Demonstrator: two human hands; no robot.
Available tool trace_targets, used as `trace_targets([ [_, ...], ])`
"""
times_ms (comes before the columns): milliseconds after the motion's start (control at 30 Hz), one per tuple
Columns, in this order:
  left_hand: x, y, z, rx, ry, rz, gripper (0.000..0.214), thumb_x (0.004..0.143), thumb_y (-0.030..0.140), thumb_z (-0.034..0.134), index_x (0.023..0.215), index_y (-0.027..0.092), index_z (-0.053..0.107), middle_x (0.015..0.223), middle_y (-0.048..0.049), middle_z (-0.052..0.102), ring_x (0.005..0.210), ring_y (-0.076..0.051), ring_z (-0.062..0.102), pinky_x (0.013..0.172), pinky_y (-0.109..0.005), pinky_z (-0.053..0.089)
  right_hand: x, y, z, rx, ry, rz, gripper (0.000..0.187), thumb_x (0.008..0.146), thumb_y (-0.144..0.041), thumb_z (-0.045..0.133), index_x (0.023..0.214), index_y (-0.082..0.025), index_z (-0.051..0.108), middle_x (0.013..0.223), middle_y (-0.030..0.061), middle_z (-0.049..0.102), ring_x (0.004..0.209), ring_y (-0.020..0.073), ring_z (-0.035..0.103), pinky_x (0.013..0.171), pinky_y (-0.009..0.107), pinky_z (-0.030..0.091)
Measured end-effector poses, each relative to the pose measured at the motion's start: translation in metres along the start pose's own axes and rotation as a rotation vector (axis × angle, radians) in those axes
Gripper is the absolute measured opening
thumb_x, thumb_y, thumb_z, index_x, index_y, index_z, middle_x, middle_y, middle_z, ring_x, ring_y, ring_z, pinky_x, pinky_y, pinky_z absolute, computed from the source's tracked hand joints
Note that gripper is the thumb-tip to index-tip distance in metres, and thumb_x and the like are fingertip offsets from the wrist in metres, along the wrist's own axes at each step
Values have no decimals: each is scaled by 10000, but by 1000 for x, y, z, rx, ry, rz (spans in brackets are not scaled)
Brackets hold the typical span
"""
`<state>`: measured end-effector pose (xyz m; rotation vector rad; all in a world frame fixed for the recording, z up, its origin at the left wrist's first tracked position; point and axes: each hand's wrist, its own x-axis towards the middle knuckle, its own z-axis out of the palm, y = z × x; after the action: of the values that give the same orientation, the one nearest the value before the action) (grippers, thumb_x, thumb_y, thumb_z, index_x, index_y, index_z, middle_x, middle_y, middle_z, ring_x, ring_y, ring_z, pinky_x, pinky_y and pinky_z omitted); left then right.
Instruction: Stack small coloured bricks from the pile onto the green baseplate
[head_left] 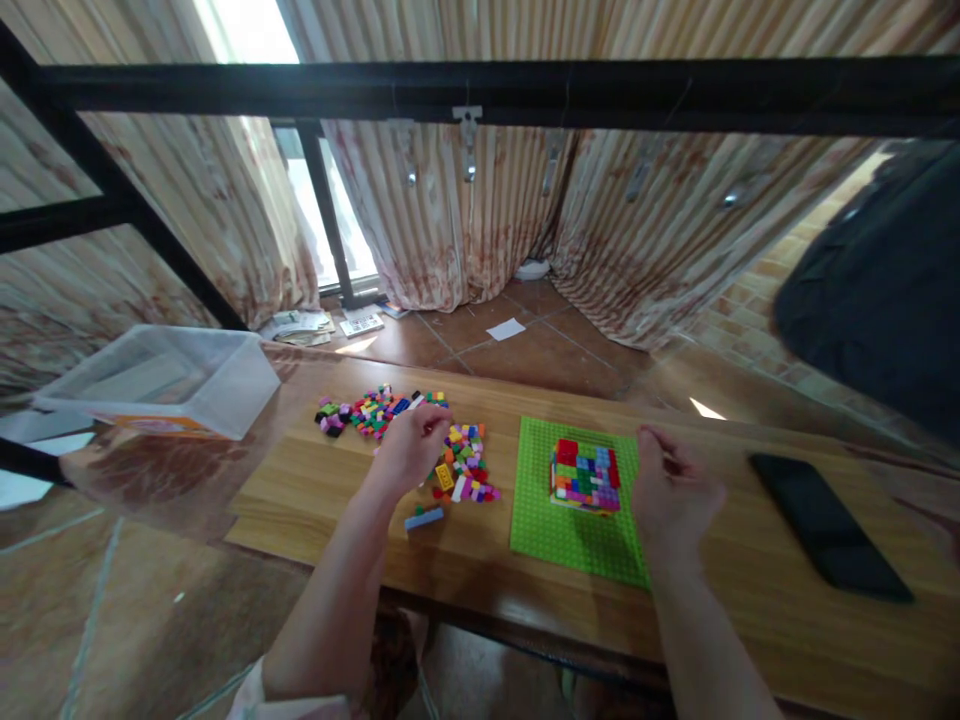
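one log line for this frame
left hand: over loose bricks | right hand: beside brick block | brick block on green baseplate

One baseplate [570, 535], one phone [829, 525], one tub [225, 385] — bricks [465, 465] uncounted.

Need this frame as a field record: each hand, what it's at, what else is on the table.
left hand: over the loose bricks, fingers curled down; a grip on one cannot be seen
right hand: at the right edge of the green baseplate, fingers loosely curled, nothing seen in it
brick block: multicoloured, on the baseplate, apart from both hands
blue brick: alone, nearer the person than the pile
phone: dark, lying flat, far right
clear bin: left end of the table
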<state>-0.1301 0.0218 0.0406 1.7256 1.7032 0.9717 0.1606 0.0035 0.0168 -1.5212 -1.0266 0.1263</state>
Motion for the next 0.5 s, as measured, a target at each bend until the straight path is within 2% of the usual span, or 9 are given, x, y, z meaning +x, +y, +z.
trace_targets([
  [33,-1,-2,-1,2,1,7,218,784,180,525,848,141,729,685,-3,677,681,-140,597,602,-207,443,-4,-9,-2,-50,-2,-160,241,846,-372,593,881,-176,729,845,77,719,778,204,641,757,369,498],
  [100,-2,-3,0,-5,20,4,218,776,185,532,854,150,732,672,4,673,678,-138,590,592,-202,434,-20,-27,-4,-69,-81,-393,184,874,-330,589,894,-199,716,866,65,715,820,204,638,818,381,491],
  [167,-2,-3,1,-16,45,-17,234,783,187,524,882,149,734,697,-5,686,667,-138,590,585,-206,432,-44,-41,-1,-30,-288,-512,137,878,-280,604,955,-220,699,911,62,714,868,204,638,833,370,497],
  [267,-1,0,4,-26,79,-31,251,795,183,514,916,145,730,753,-27,705,666,-140,598,591,-216,439,-82,-50,13,26,-630,-606,227,881,-256,603,1099,-239,664,1050,77,696,980,218,628,869,371,502],
  [300,-2,1,5,-27,82,-28,250,796,180,514,921,147,729,767,-30,709,679,-142,604,605,-219,448,-93,-50,19,17,-700,-617,264,882,-269,600,1140,-240,650,1089,85,687,1000,229,620,875,382,501],
  [367,-3,4,6,-35,77,-21,250,798,172,516,933,153,726,789,-30,714,713,-145,615,648,-226,467,-107,-49,31,-13,-791,-613,321,884,-296,599,1198,-235,625,1153,99,669,1040,250,599,896,409,490],
  [500,-5,6,10,-47,45,-19,258,805,171,518,959,158,724,822,-34,720,744,-147,629,698,-242,490,-113,-43,49,-48,-861,-616,309,871,-264,608,1176,-228,639,1121,94,688,1009,259,579,889,425,477],
])
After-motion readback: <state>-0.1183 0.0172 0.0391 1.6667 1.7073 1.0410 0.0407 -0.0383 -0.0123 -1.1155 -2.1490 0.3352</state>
